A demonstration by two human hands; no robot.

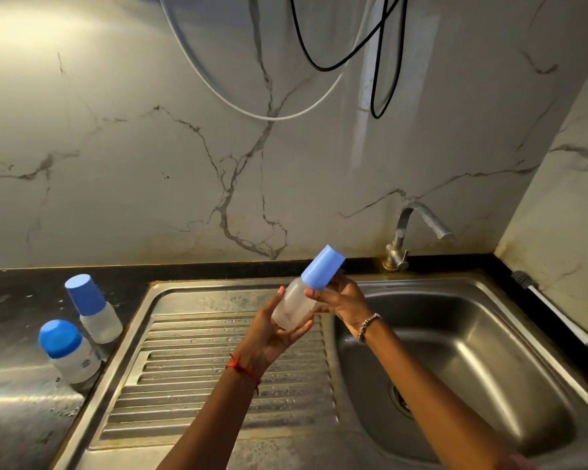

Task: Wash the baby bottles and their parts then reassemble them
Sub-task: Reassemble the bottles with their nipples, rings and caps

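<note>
We count three blue-capped baby bottles and one tap (397, 247). The taller bottle (97, 312) and the shorter bottle (71, 352) stand side by side on the dark counter (14, 300), left of the sink (455, 334). The third bottle (294, 308) is held tilted above the drainboard (218, 354): the left hand (277, 334) grips its frosted body from below, and the right hand (345, 303) pinches it at the rim of its blue cap (323, 268)

The dark counter (11, 300) held two blue-capped bottles — a tall bottle (94, 308) behind a squat bottle (70, 351) — just beside the steel drainboard (218, 368).
</note>
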